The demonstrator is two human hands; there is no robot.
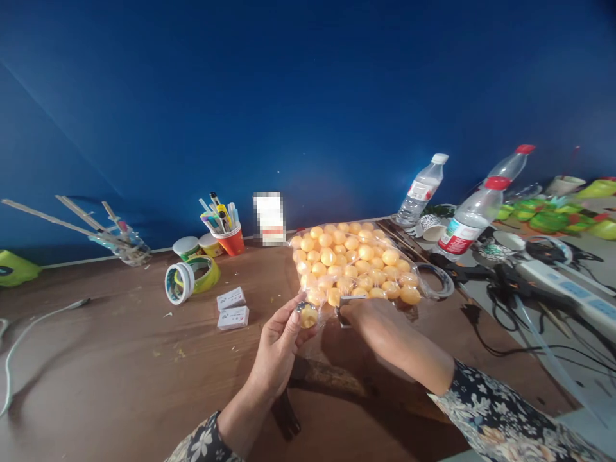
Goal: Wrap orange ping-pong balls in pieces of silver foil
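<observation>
My left hand (276,353) is closed, pinching a small round yellowish thing (308,316) with a shiny silvery edge; its kind is unclear. Just to the right, my right hand (373,321) is closed on a small boxy thing (344,311) with pale edges and a dark side, mostly hidden by the fingers. Right behind both hands lies a clear plastic bag (353,263) full of orange balls. Below them on the brown table rests a hammer (332,377), its dark head near my left wrist and its wooden handle partly in shadow under my right arm.
Two small white boxes (232,317) lie left of my hands. Tape rolls (206,274), a red cup of pens (231,240) and a jar of sticks (128,247) stand farther back. Bottles (464,224), a tape roll (440,280), cables and a power strip (561,285) crowd the right.
</observation>
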